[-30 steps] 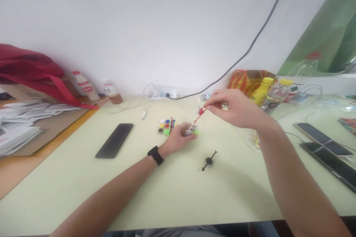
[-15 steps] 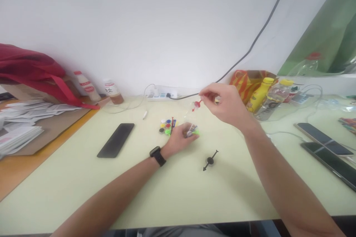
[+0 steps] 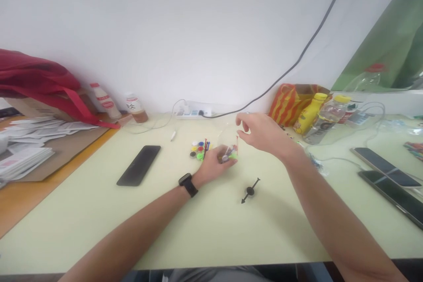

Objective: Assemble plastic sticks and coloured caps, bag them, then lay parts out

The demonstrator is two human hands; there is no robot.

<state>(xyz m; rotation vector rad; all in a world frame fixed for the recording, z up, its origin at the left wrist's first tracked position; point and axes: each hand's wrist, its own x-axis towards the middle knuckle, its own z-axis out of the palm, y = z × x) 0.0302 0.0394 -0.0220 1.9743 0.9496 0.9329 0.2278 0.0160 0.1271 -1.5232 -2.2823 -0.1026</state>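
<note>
My left hand, a black watch on its wrist, is closed round a clear plastic container with colourful small parts inside. Whether it is a bag or a cup I cannot tell. My right hand hangs just above and right of it, thumb and forefinger apart, holding nothing. Below those fingers a thin red arrow stands upright at the container's right side. To the left of my left hand lie several small coloured discs and thin arrows. A black arrow spinner lies nearer me.
A black phone lies on the left, two more phones on the right. Bottles and a power strip stand along the wall. A striped bag and a yellow bottle are at the back right.
My right hand has let go of the red arrow piece, which has dropped to the container, and its fingers have parted. My left hand has stayed in place.
</note>
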